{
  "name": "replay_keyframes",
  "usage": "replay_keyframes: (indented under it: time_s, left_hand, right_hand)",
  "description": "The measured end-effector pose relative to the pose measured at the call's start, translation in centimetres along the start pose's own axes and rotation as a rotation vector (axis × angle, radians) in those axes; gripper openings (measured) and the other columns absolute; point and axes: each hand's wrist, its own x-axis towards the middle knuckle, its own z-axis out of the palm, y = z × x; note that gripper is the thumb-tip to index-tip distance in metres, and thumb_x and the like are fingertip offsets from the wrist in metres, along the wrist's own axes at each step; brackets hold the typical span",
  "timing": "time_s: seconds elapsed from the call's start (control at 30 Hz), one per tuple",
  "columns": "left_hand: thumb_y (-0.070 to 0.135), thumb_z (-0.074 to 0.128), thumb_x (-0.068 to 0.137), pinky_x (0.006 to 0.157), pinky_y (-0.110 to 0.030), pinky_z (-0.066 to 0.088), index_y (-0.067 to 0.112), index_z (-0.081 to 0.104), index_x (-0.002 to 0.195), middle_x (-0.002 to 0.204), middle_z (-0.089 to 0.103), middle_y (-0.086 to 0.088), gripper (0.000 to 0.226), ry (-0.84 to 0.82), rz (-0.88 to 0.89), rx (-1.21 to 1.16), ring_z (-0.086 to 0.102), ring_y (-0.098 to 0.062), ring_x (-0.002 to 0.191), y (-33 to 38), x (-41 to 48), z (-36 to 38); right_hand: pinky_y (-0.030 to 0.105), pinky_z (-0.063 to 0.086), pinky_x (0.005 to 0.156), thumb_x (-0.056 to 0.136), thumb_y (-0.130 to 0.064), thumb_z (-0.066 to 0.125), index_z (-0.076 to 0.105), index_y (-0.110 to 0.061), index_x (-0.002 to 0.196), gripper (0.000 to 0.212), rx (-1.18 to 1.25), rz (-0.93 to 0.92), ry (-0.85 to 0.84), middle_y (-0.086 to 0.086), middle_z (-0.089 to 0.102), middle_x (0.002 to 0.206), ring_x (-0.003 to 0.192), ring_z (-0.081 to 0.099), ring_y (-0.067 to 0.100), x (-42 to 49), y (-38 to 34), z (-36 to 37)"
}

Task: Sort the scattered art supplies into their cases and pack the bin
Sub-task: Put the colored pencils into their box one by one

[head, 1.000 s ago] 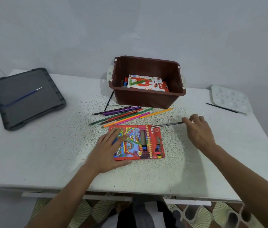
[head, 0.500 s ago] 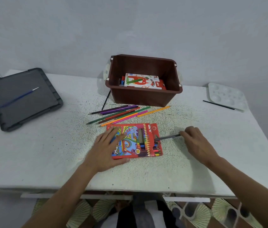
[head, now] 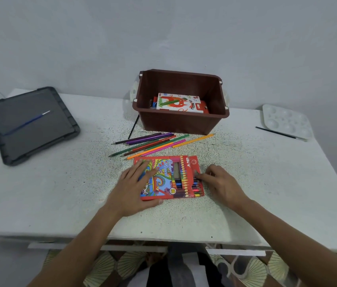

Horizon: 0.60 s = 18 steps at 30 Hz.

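Item, red coloured-pencil case (head: 164,182): lies flat on the white speckled table (head: 60,193), near the front edge, at the middle, its window showing pencils already inside. Left hand (head: 134,189): laid on the case's left half, fingers straight and slightly spread, thumb along the near edge, pressing it down. Right hand (head: 219,183): at the case's right end, fingers bent, fingertips (head: 197,175) touching the opening; whether they pinch a pencil end cannot be told. Loose coloured pencils (head: 153,143): about ten, fanned on the table between the case and the bin. Brown bin (head: 181,123): upright at the back, holding an oil-pastel box (head: 179,102) lying flat. Thin black brush (head: 133,127): just left of the bin. Grey lid (head: 31,125): far left, a blue brush (head: 27,122) on it. White palette (head: 286,121): far right, a black brush (head: 276,132) at its near edge.
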Motion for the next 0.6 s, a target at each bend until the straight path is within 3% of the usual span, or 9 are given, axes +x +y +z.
replay_keyframes:
  time_s: [0.17,0.23,0.3,0.37,0.47,0.6]
  left_hand:
    - [0.090,0.040,0.077,0.117,-0.035,-0.005,0.038,0.019,0.154,0.165,0.001,0.009,0.095,0.014,0.002,0.004,-0.014,-0.007,0.149,0.0,0.0,0.1]
    - [0.090,0.039,0.077,0.118,-0.036,-0.004,0.037,0.020,0.154,0.165,0.002,0.008,0.095,0.017,0.004,0.002,-0.013,-0.008,0.150,0.1,0.0,0.1]
    - [0.090,0.039,0.077,0.118,-0.036,-0.003,0.037,0.020,0.154,0.165,0.002,0.008,0.095,0.016,0.005,0.006,-0.013,-0.008,0.150,0.1,0.0,0.1]
    - [0.090,0.037,0.077,0.117,-0.035,-0.006,0.038,0.017,0.154,0.165,-0.002,0.009,0.095,0.006,-0.002,0.019,-0.016,-0.007,0.149,0.1,0.0,0.1]
    - [0.091,0.035,0.077,0.117,-0.035,-0.006,0.038,0.016,0.154,0.165,-0.003,0.009,0.095,0.007,0.001,0.027,-0.017,-0.007,0.149,0.0,-0.1,0.1]
    - [0.091,0.036,0.077,0.117,-0.035,-0.005,0.037,0.018,0.154,0.165,-0.001,0.009,0.095,0.015,0.003,0.013,-0.015,-0.008,0.149,0.1,0.1,0.0]
  right_hand:
    - [0.028,0.043,0.057,0.079,-0.010,0.077,0.069,-0.019,0.121,0.044,0.005,-0.039,-0.031,0.007,0.057,0.095,0.080,0.055,0.022,-0.1,0.7,0.2]
    - [0.024,0.041,0.062,0.088,-0.022,0.063,0.065,-0.018,0.126,0.039,0.029,-0.018,-0.039,0.005,0.057,0.097,0.083,0.053,0.017,0.0,0.9,0.2]
    - [0.019,0.037,0.065,0.093,-0.024,0.046,0.059,-0.015,0.131,0.041,0.143,0.081,-0.017,0.001,0.059,0.098,0.084,0.051,0.008,0.5,0.6,-0.1]
    - [0.021,0.037,0.066,0.096,-0.013,0.044,0.053,-0.014,0.134,0.040,0.232,0.211,0.011,-0.005,0.059,0.094,0.080,0.052,0.001,1.3,0.7,-0.5]
    - [0.030,0.043,0.069,0.098,-0.006,0.047,0.051,-0.011,0.135,0.038,0.172,0.296,0.022,-0.002,0.056,0.095,0.079,0.055,0.012,2.5,1.7,-0.8]
    - [0.036,0.051,0.068,0.099,-0.012,0.046,0.047,-0.007,0.139,0.040,-0.001,0.282,-0.044,0.012,0.056,0.116,0.086,0.062,0.030,4.5,2.8,-1.5]
